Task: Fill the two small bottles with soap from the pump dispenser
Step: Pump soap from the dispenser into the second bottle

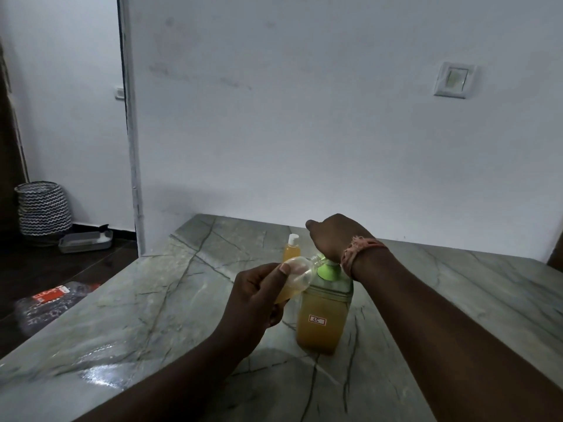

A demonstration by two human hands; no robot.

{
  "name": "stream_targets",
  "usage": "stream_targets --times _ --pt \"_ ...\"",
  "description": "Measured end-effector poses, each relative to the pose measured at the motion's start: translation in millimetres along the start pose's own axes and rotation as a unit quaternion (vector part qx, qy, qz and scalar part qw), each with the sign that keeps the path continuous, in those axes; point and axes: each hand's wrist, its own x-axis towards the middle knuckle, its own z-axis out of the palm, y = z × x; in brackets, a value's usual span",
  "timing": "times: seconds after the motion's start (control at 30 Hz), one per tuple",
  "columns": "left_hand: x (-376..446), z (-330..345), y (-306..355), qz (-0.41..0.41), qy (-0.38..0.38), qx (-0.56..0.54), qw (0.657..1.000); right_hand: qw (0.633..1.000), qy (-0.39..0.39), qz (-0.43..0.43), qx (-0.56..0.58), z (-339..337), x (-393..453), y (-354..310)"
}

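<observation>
A pump dispenser (323, 318) of amber soap with a green pump collar stands on the marble counter (158, 300). My right hand (333, 237) presses down on top of the pump head, which it hides. My left hand (257, 296) grips a small clear bottle (297, 277), tilted with its open neck at the pump's spout; a little amber soap lies in its lower end. A second small bottle (292, 249), full of amber soap and capped in white, stands upright behind the dispenser.
The counter ends at a wall behind and at an edge on the left. On the dark floor to the left sit a patterned basket (42, 208), a grey tray (85, 242) and a plastic-wrapped pack (51, 303). A wall switch (454, 80) is at upper right.
</observation>
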Motion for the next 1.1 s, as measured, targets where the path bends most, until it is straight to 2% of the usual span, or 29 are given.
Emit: stream_targets --times 0.1,0.23,0.53,0.7,0.8,0.97,1.1 --pt "-1.0 -1.5 -0.2 -0.001 -0.001 0.007 1.000 0.999 -0.028 0.002 -0.014 -5.1 -1.1 -2.6" --pt "-1.0 0.2 2.3 -0.001 0.007 0.004 1.000 1.000 0.006 0.002 -0.026 -11.3 0.8 -2.7" --pt "-2.0 1.0 4.7 0.009 -0.001 0.016 1.000 1.000 -0.021 0.009 0.001 -4.6 -3.9 -1.4" --pt "-1.4 0.7 4.5 0.003 0.008 0.022 1.000 0.999 0.036 0.030 0.017 -6.6 3.1 -1.1" --pt "-1.0 2.9 3.3 0.000 0.007 0.024 1.000 0.997 0.024 0.048 0.059 4.2 4.7 4.1" --pt "-2.6 1.3 3.5 -0.008 0.006 0.020 1.000 1.000 -0.010 0.011 0.002 -6.3 -2.7 -0.9" --pt "-2.1 1.1 4.0 -0.011 0.002 0.018 1.000 0.999 0.022 0.013 -0.023 -8.6 3.7 -2.6"
